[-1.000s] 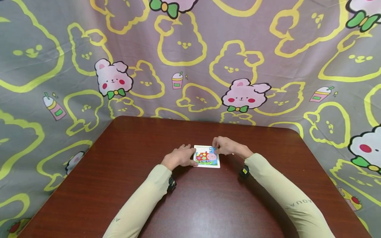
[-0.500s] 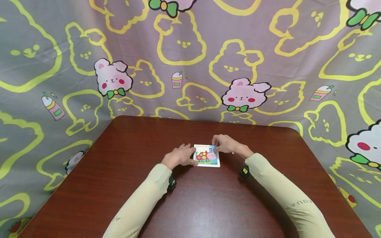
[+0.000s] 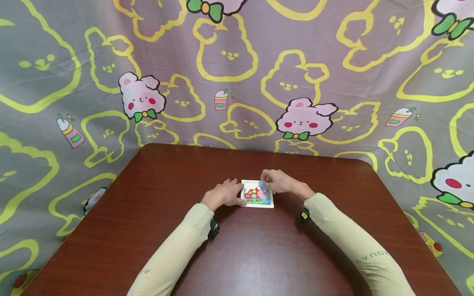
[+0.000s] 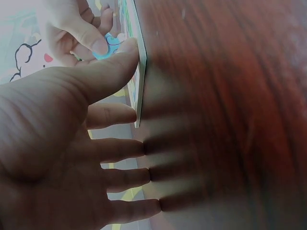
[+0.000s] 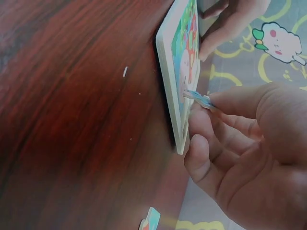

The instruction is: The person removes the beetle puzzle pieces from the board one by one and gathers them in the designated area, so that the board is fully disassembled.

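A small jigsaw puzzle board (image 3: 258, 206) with a white rim lies on the table, its picture showing a red spotted body and a pink face on blue and green. My left hand (image 3: 223, 194) rests at the board's left side, fingers straight and fingertips down on the tabletop, thumb at the near left corner. Between thumb and fingers my right hand (image 3: 280, 181) pinches a blue puzzle piece (image 5: 201, 99). That piece is tilted over the board's far right part, one end right at the picture surface. A pale unfilled strip shows along the far side of the board.
Another loose puzzle piece (image 5: 152, 218) lies on the table beyond the right hand in the right wrist view. The brown table (image 3: 177, 172) runs back to a patterned curtain (image 3: 237, 53). A small white scrap (image 5: 125, 72) lies beside the board.
The right hand, still pinching the blue piece, has shifted slightly left along the far side of the board. The left hand and the board have stayed in place.
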Action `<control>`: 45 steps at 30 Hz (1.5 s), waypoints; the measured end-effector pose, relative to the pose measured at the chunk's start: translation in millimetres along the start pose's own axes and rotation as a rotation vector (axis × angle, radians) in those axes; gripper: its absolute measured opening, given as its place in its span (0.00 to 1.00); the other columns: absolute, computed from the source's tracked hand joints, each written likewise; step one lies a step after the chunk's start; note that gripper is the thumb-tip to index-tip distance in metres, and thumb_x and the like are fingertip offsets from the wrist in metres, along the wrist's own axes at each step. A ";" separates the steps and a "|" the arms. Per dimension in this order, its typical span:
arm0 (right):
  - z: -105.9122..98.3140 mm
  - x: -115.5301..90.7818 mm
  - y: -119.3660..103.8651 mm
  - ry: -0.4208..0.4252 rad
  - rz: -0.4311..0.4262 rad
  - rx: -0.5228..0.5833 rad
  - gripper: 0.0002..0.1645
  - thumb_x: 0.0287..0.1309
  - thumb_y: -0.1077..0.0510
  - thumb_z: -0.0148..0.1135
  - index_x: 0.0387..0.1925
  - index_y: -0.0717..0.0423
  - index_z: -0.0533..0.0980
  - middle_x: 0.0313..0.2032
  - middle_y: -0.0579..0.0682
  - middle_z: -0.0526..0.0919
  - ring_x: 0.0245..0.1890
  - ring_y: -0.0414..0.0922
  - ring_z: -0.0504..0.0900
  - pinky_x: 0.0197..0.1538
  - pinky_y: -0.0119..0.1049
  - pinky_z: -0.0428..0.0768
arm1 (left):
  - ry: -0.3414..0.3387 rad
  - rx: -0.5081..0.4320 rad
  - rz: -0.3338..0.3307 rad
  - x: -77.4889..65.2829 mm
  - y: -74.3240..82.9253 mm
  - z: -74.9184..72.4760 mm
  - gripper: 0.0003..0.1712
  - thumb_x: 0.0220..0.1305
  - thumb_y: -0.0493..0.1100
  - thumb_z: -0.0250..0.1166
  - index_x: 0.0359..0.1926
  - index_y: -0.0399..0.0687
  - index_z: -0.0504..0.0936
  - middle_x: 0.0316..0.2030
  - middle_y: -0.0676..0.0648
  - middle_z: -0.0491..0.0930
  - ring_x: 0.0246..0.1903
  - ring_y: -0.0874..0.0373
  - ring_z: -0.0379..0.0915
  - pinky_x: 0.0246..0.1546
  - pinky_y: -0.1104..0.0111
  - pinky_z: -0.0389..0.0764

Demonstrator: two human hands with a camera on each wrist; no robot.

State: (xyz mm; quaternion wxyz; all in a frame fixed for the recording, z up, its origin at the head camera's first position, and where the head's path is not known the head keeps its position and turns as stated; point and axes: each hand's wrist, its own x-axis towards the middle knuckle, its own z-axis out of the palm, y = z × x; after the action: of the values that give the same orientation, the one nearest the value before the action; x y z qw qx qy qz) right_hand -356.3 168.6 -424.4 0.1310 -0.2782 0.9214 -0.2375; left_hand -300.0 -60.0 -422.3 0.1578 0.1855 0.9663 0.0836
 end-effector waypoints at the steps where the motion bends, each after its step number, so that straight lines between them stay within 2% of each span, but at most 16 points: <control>1: 0.4 -0.5 0.4 -0.004 -0.001 0.007 0.07 0.67 0.59 0.58 0.45 0.56 0.74 0.30 0.49 0.82 0.19 0.44 0.80 0.21 0.34 0.77 | -0.001 0.000 0.000 -0.3 0.0 0.0 0.43 0.63 0.63 0.63 0.73 0.53 0.63 0.76 0.40 0.53 0.76 0.40 0.46 0.71 0.44 0.58; 7: -1.4 -4.3 0.4 -0.004 0.015 0.089 0.05 0.70 0.60 0.54 0.43 0.57 0.71 0.24 0.50 0.86 0.14 0.47 0.81 0.18 0.46 0.80 | 0.001 0.010 0.000 -0.8 0.0 0.0 0.42 0.63 0.62 0.64 0.73 0.52 0.63 0.76 0.40 0.54 0.76 0.40 0.46 0.71 0.43 0.59; 14: -10.6 -13.3 4.5 -0.005 0.048 0.125 0.05 0.71 0.57 0.54 0.42 0.54 0.70 0.26 0.53 0.87 0.14 0.47 0.82 0.21 0.52 0.81 | -0.001 0.011 0.006 0.0 -0.3 1.4 0.42 0.63 0.63 0.63 0.73 0.52 0.63 0.76 0.40 0.53 0.76 0.40 0.46 0.71 0.43 0.59; 19: -18.3 -23.3 15.2 -0.001 0.077 0.158 0.06 0.71 0.57 0.54 0.45 0.55 0.70 0.29 0.56 0.86 0.17 0.50 0.83 0.23 0.48 0.82 | 0.000 0.017 0.005 0.2 -1.1 2.3 0.43 0.64 0.63 0.63 0.74 0.53 0.62 0.76 0.40 0.53 0.76 0.40 0.45 0.71 0.44 0.58; 31: -30.6 -38.7 32.7 0.033 0.107 0.190 0.05 0.70 0.58 0.54 0.43 0.56 0.71 0.31 0.58 0.86 0.19 0.53 0.83 0.22 0.46 0.80 | 0.000 0.005 0.003 -1.7 -0.4 1.0 0.43 0.64 0.62 0.64 0.74 0.52 0.62 0.76 0.40 0.53 0.76 0.40 0.46 0.71 0.43 0.58; 45: -43.7 -54.4 62.2 0.059 0.146 0.195 0.07 0.70 0.57 0.56 0.41 0.58 0.73 0.30 0.57 0.86 0.20 0.50 0.82 0.25 0.42 0.81 | 0.010 0.003 0.011 0.8 -2.5 4.3 0.41 0.63 0.62 0.64 0.72 0.53 0.64 0.76 0.40 0.53 0.76 0.39 0.45 0.71 0.43 0.58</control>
State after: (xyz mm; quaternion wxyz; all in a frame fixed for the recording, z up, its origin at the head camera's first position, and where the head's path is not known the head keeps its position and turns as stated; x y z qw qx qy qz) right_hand -356.6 261.4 -413.0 0.1473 -0.1892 0.9152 -0.3240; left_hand -300.1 -61.6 -427.1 0.1524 0.1909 0.9661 0.0839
